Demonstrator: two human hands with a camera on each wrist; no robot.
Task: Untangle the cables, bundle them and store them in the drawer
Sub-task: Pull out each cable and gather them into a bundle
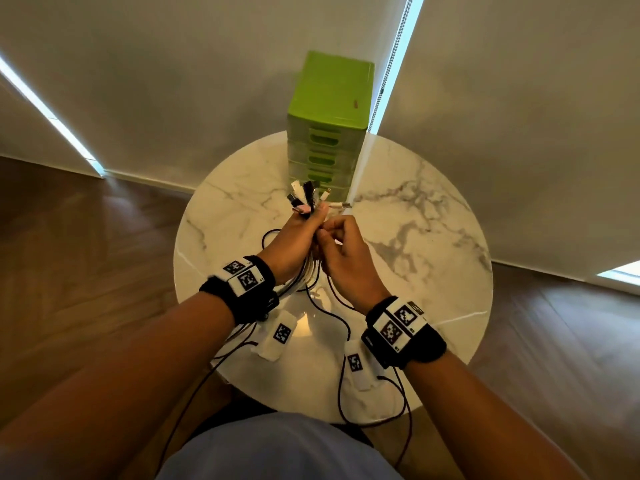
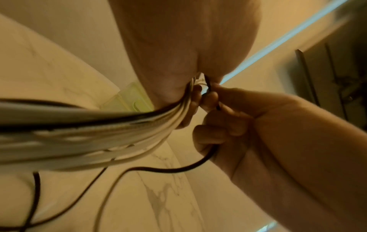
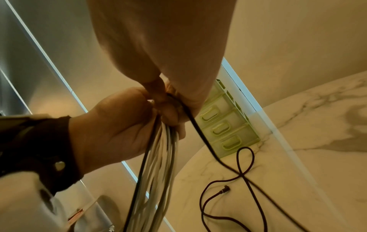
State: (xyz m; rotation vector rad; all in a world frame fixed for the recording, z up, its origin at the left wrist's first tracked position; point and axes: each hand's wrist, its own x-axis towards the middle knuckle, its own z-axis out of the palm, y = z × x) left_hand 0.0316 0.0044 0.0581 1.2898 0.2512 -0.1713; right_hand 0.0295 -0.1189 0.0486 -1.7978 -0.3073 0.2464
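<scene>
My left hand (image 1: 298, 233) grips a bundle of white and dark cables (image 1: 304, 275) upright above the table. The bundle's connectors (image 1: 306, 199) fan out above the fist. My right hand (image 1: 337, 242) sits right beside it and pinches one dark cable (image 2: 208, 87) at the bundle's edge. In the right wrist view that dark cable (image 3: 198, 130) drops from my right hand (image 3: 168, 106) to a loop on the table, its plug end (image 3: 224, 190) lying loose. The green drawer unit (image 1: 329, 133) stands at the table's far edge, all drawers closed.
The round marble table (image 1: 433, 237) carries loose dark cable loops (image 1: 343, 386) trailing over its near edge. Two white tagged pieces (image 1: 282, 334) lie near my wrists. Pale blinds hang close behind the drawer unit. Wooden floor surrounds the table.
</scene>
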